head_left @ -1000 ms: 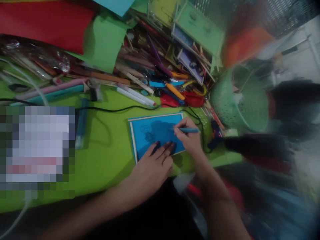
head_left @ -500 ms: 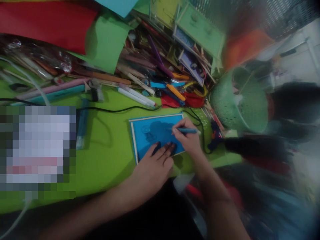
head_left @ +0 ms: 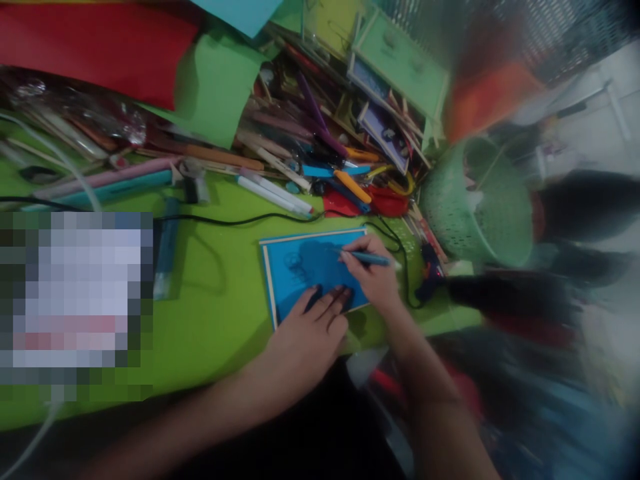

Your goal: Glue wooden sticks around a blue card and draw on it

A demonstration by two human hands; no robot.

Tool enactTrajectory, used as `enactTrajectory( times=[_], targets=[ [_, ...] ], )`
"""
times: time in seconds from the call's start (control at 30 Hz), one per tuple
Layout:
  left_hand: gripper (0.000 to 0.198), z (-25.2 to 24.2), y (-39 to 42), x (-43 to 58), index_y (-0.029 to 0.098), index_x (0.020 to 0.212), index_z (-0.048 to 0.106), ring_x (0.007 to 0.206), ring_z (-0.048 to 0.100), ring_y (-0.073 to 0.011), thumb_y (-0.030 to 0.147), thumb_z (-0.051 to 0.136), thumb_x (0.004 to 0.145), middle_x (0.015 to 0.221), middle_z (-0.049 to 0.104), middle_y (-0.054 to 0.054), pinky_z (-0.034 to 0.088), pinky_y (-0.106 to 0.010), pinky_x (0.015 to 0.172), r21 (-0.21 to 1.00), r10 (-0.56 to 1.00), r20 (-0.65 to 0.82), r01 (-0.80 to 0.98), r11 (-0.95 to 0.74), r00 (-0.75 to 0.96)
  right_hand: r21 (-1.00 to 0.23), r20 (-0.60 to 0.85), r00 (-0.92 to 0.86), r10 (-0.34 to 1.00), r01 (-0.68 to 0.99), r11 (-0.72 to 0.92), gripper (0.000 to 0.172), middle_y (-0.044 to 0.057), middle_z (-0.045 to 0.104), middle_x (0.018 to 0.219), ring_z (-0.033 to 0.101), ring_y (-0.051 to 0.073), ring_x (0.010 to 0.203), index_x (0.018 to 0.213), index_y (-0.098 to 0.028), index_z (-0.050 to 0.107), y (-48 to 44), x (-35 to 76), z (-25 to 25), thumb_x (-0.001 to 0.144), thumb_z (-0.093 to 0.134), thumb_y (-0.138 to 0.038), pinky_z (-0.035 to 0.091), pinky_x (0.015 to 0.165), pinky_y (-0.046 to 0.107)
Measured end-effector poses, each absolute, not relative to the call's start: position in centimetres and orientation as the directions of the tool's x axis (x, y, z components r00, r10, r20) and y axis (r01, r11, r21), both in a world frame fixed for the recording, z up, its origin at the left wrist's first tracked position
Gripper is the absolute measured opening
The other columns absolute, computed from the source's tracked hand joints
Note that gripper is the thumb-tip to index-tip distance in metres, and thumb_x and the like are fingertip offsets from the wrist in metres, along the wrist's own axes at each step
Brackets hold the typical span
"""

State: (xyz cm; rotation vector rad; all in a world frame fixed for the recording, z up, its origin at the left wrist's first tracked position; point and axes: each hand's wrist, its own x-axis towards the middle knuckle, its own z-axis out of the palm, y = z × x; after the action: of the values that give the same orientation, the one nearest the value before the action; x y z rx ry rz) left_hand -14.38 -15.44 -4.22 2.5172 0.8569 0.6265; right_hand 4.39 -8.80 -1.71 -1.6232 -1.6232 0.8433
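Observation:
A blue panel [head_left: 283, 293] edged with thin pale wooden strips lies on the green tabletop [head_left: 210, 333]. Dark line drawing [head_left: 299, 267] shows on its left half. My left hand [head_left: 317, 317] rests flat on the panel's lower edge, fingers stretched and slightly apart, holding nothing. In my right hand [head_left: 373, 277] is a slim blue pen [head_left: 370, 257], pinched between thumb and fingers. Its tip points left over the middle of the panel, within a shadow; whether it touches the surface I cannot tell.
Markers [head_left: 273, 193], scissors [head_left: 395, 180] and many sticks crowd the back of the table. A black cable [head_left: 225, 220] crosses behind the panel to a dark glue gun [head_left: 431, 270]. At the right stands a green basket [head_left: 480, 207]. A pixelated patch covers the left.
My right hand and the pen have shifted very slightly to the left over the panel. The left hand stays flat in the same place.

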Motion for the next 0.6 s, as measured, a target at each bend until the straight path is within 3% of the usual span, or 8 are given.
enactTrajectory(
  times=[0.6],
  targets=[
    [0.014,-4.45,-15.46,-14.29,0.014,0.106,0.066,0.139,0.060,-0.0305,0.024,0.057,0.102,0.148,0.064,-0.018,0.040,-0.053,0.118,0.514,0.644,0.289,0.453,-0.728,0.708,-0.805,0.088,0.138,0.986,0.594,-0.011,0.011,-0.003,0.069,0.076,0.068,0.016,0.067,0.090,-0.026,0.062,-8.77,4.20,-1.56,0.090,0.069,-0.034,0.054,0.064,0.030]
  ],
)
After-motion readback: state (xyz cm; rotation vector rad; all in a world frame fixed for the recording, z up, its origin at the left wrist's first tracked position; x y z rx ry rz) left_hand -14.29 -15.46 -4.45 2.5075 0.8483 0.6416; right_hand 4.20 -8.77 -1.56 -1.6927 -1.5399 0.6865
